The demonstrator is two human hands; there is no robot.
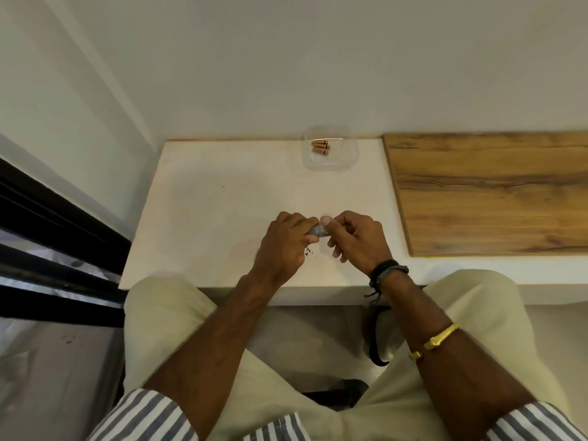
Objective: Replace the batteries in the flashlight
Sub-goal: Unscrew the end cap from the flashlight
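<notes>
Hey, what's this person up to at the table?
A seated person holds a small grey flashlight in both hands over the white table. The left hand grips its body and the right hand pinches its end, perhaps to twist it open. A few copper-coloured batteries lie untouched in a clear container at the table's far edge.

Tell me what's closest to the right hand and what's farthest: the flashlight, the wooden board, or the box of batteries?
1. The flashlight, pinched by the right hand at its left side.
2. The wooden board, lying on the table just to the right.
3. The clear box holding the batteries, at the table's far edge.
</notes>
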